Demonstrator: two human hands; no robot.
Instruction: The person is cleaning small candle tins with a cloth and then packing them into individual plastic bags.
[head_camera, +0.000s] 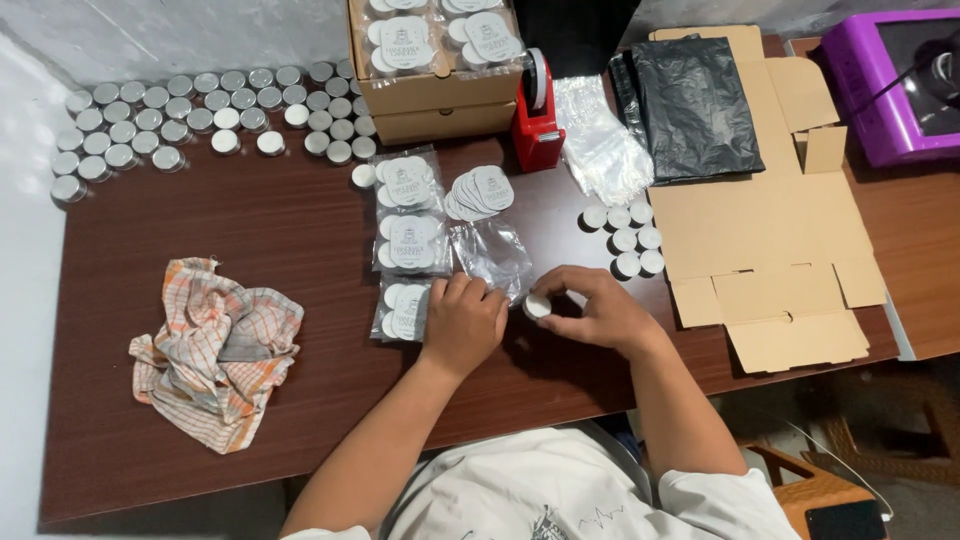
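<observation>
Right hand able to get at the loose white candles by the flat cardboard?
Probably yes: the candles lie just beyond the right hand with bare table between, though it already holds one candle.

- 2 hands: left hand (462, 325), right hand (598, 310).
- 1 small round white container (538, 306), pinched in the right fingers.
- 6 more white containers (625, 238), clustered just beside the flat cardboard.
- 3 filled clear packets (410, 240), lined up in front of the left hand.
- 1 empty clear bag (492, 255).
- 1 fanned stack of round labels (480, 192); exact count impossible to tell.
- 2 stacked cardboard boxes (440, 105).
- 1 red tape dispenser (537, 115).
- 1 black plastic bag (692, 105).
- 1 unfolded cardboard box (770, 230).
- 1 checked cloth (215, 350).
- Silver tins (180, 115): dozens, too many to count exactly.
</observation>
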